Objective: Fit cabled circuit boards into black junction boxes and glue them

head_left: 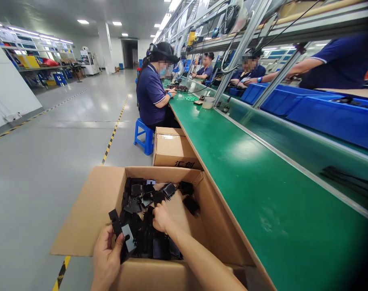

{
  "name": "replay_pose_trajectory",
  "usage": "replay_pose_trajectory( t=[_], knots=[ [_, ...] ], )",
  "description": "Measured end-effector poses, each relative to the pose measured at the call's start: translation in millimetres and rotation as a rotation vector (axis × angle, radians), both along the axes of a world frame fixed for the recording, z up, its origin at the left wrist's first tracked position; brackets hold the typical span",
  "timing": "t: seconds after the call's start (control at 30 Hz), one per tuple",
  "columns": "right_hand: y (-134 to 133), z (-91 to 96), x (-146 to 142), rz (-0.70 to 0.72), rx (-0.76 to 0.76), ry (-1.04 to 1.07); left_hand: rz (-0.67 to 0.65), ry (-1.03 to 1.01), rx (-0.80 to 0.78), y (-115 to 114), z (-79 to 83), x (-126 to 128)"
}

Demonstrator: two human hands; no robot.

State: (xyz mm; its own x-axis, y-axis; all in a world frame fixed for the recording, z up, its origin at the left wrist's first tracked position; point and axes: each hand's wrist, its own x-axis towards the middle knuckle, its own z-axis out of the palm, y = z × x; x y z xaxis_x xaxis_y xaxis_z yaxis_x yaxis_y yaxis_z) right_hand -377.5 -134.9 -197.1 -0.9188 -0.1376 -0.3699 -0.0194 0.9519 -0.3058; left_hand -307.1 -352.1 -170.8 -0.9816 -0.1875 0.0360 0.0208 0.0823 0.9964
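Observation:
An open cardboard box (214, 226) stands in front of me, with many loose black plastic parts (135, 204) inside, flat and rectangular like small housings. My left hand (107, 252), at the box's near left corner, pinches a few black plastic pieces (115, 222) between thumb and fingers; one shows a light grey face. Down inside the box, my right hand (163, 218) has its fingers curled at a black plastic part (158, 197) on the pile. The fingertips are partly hidden. Two more black parts (190, 205) lie apart near the box's right wall.
A long green worktop (247, 169) runs along the right. Behind the box sits another carton (171, 147), and a co-worker (155, 89) sits beyond at the bench near a blue stool (144, 135). Blue bins (332, 117) line the far side, where other people work.

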Motion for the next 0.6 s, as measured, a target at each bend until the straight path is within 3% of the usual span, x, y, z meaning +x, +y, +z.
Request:
replay_pose_trajectory(
  t=[0.3, 0.6],
  knots=[
    [22.2, -4.1, -29.1, -0.071, 0.048, -0.014, 0.062, 0.011, -0.064, 0.8, -3.3, -2.6],
    [33.9, 23.0, 2.7, -0.062, 0.062, -0.086, 0.006, 0.041, -0.165, 0.5, 0.6, -4.8]
  ],
)
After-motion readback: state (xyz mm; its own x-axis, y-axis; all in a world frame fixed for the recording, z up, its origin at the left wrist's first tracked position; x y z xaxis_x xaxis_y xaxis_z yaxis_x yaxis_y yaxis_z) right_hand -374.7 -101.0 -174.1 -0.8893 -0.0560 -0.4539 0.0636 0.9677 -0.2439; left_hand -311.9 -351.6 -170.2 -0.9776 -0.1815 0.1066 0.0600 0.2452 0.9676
